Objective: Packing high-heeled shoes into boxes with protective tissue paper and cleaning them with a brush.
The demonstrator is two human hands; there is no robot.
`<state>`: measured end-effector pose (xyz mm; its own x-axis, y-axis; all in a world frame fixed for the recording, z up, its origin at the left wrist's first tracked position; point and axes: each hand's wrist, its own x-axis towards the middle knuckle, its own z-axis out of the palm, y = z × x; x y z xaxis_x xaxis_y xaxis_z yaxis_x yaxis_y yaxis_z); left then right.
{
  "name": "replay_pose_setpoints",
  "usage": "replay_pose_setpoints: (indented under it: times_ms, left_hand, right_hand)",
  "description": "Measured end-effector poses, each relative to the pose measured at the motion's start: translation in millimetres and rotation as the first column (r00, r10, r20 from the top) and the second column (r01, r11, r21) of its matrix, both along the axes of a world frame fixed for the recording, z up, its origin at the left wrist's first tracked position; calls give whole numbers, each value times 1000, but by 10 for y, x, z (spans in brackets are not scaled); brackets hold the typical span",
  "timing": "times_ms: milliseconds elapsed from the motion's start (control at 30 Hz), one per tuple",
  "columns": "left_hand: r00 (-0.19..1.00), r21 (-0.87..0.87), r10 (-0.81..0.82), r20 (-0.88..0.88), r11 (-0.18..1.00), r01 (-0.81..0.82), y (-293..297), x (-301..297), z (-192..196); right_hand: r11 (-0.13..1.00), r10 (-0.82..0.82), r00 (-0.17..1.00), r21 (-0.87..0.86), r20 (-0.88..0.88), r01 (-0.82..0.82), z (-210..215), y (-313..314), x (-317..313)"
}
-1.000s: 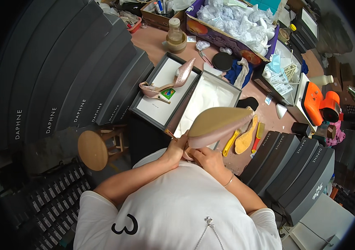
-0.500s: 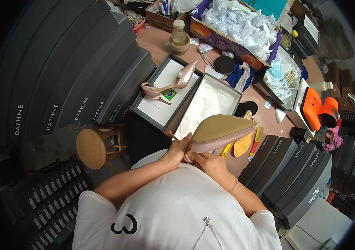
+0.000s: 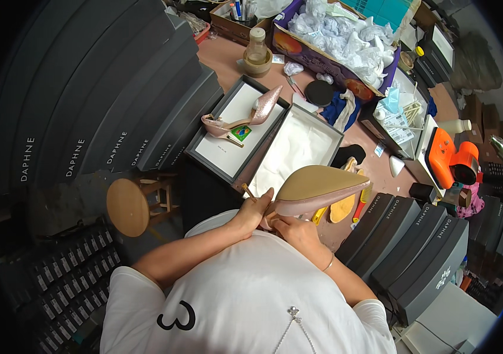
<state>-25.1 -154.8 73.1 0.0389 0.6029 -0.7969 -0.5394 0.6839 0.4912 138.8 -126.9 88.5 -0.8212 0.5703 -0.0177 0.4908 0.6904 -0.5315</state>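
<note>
We have the pink high-heeled shoe (image 3: pixel 316 190) turned sole-up close to our chest, its pointed toe aimed toward three o'clock. Our left hand (image 3: pixel 252 213) is closed around the heel end, thumb raised against the sole edge, and what looks like a thin heel tip pokes out at its ten o'clock side. Our right hand (image 3: pixel 300 232) is curled under the rear of the shoe, fingers folded in on it; what they pinch we cannot tell.

The risks, as we judge them: both hands crowd the same small spot at the heel, so a slip could scuff the tan sole or bend the slender heel. The long toe overhangs the counter (image 3: pixel 228 56) unsupported, and a twist might knock it into the yellow brush (image 3: pixel 362 199) at five o'clock of the toe, or against the open white-lined box (image 3: pixel 298 144) at twelve o'clock. The matching shoe (image 3: pixel 241 118) lies on the box lid (image 3: pixel 219 150) at eleven o'clock, well apart.
</note>
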Motion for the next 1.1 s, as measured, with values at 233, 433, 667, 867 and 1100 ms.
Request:
replay_pose_setpoints:
  times_ms: [233, 433, 667, 867, 1100]
  left_hand:
    - [998, -9, -62, 12, 998, 62, 0, -22, -58]
    - [998, -33, -64, -14, 997, 64, 66, -1, 67]
    - [992, 0, -125, -15, 992, 125, 51, -20, -8]
    - [990, 10, -137, -31, 990, 137, 16, -10, -45]
    - [994, 25, -102, -29, 994, 102, 28, 22, -25]
  right_hand:
    - [998, -58, 997, 7, -44, 59, 12, 5, -23]
    - [994, -67, 995, 77, -69, 72, -33, 11, 11]
    - [1000, -18, 998, 14, 64, 17, -121, -34, 107]
    - [998, -58, 995, -17, 76, 59, -58, -42, 27]
    - [995, -104, 995, 0, 7, 104, -9, 17, 4]
